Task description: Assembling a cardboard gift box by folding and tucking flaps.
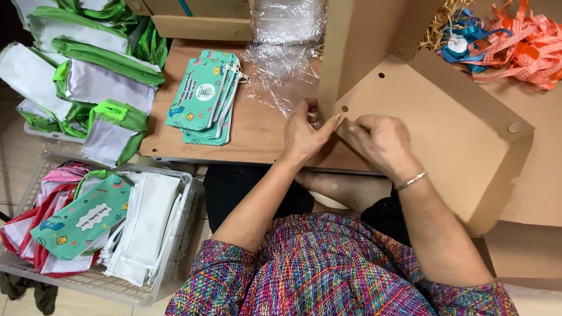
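Box: brown cardboard box (433, 123), half folded, lying on the table (257, 126) and sticking out over the lap. Small round holes in its flaps.
Step in hand: folding up the box, it seems. Working right at the corner where two flaps meet.
Left hand: left hand (301, 134) curled, thumb and fingers pinching the edge of the upright flap, near a hole.
Right hand: right hand (380, 140) bent over, fingers pressed together on the flat flap's corner, just beside the left hand (thin silver bracelet on the wrist).
Next move, a guess: lining up the two flap edges and holding both steady at once. Calls for small, careful finger work, since the card can spring back.
On the table: stack of teal pouches (205, 96) with white zips, left of the hands. Crumpled clear plastic wrap (287, 52) behind the hands.
Far right: orange and blue ribbons (503, 35) in a heap, with some straw.
Left side: white basket (175, 234) holding flat pouches. Green and white bags (88, 76) piled above it.
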